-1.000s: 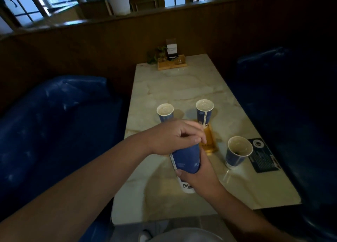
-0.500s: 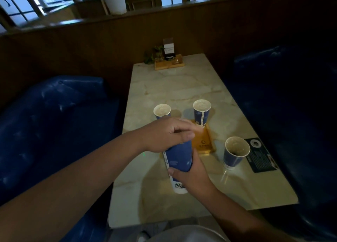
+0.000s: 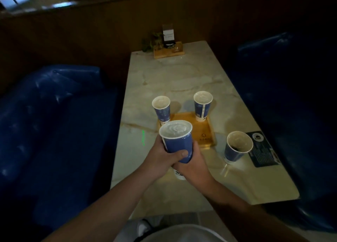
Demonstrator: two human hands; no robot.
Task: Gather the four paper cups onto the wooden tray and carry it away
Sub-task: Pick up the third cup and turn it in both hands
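A tall blue paper cup (image 3: pixel 177 143) with a white rim is held upright just in front of the wooden tray (image 3: pixel 199 134). My left hand (image 3: pixel 162 158) wraps its left side and my right hand (image 3: pixel 193 163) grips its lower right side. Two more blue cups stand at the tray's far end: the left cup (image 3: pixel 162 109) at the far left corner, the right cup (image 3: pixel 202 105) on the far right corner. A fourth cup (image 3: pixel 237 147) stands on the marble table (image 3: pixel 182 77), right of the tray, with a dark residue inside.
A dark card (image 3: pixel 264 150) lies flat next to the fourth cup. A small wooden stand (image 3: pixel 168 51) with a plant and a sign sits at the table's far end. Blue padded benches (image 3: pixel 54 123) flank the table on both sides.
My left hand has come off the cup's top and now grips its side. The cup's open rim shows, and the cup sits a little higher and nearer the tray.
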